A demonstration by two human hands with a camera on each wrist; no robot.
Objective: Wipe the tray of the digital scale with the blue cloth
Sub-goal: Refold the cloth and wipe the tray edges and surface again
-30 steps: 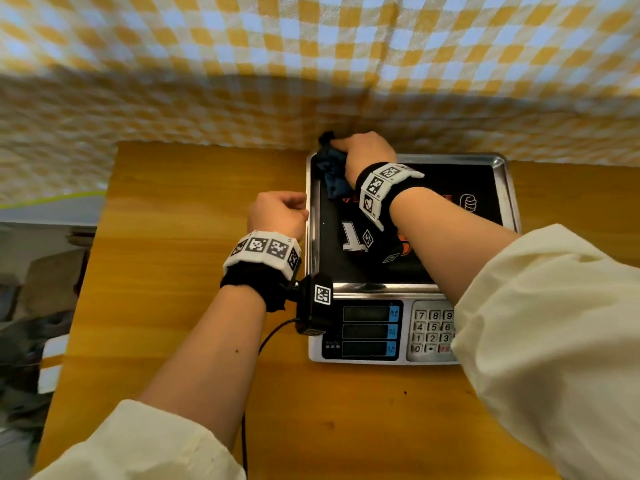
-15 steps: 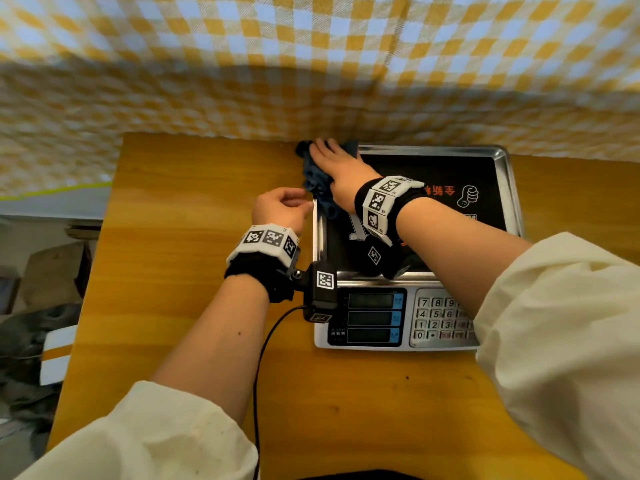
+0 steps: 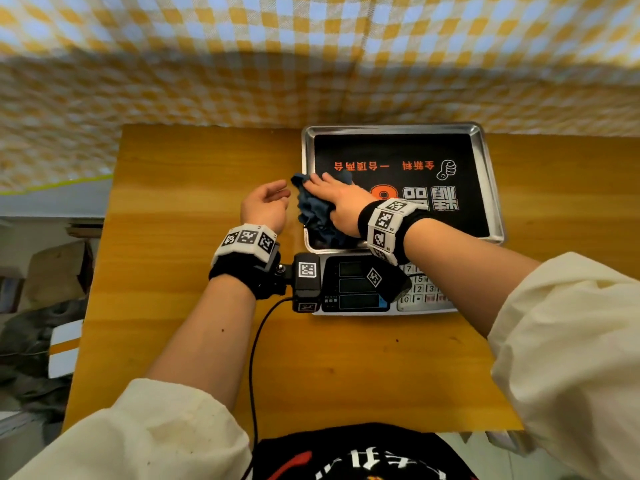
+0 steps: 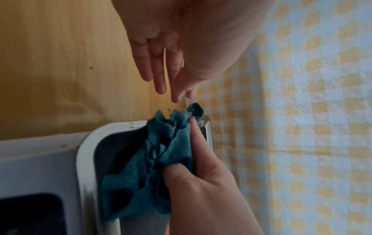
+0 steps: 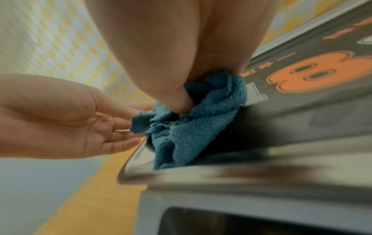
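Note:
The digital scale's steel tray [image 3: 485,157] carries a black printed film with orange and white characters. My right hand [image 3: 341,199] lies on the bunched blue cloth [image 3: 313,211] at the tray's left side. Its fingers point left over the rim. In the left wrist view the right hand [image 4: 205,182] has its thumb dug into the cloth [image 4: 153,167], which hangs over the rim [image 4: 84,159]. My left hand [image 3: 265,202] hovers just left of the tray, fingers relaxed, palm toward the cloth, holding nothing. The right wrist view shows the cloth [image 5: 191,127] under the right hand, next to the left hand [image 5: 70,119].
The scale's display [image 3: 353,285] and keypad [image 3: 424,289] face me on the wooden table [image 3: 190,306]. A yellow and blue checked cloth [image 3: 311,64] hangs behind the table. A black cable [image 3: 254,358] runs from my left wrist camera. Clutter lies on the floor [image 3: 41,323] at the left.
My right hand has dragged the cloth from the tray's far left corner down its left side toward me. My left hand has uncurled and come off the tray's rim.

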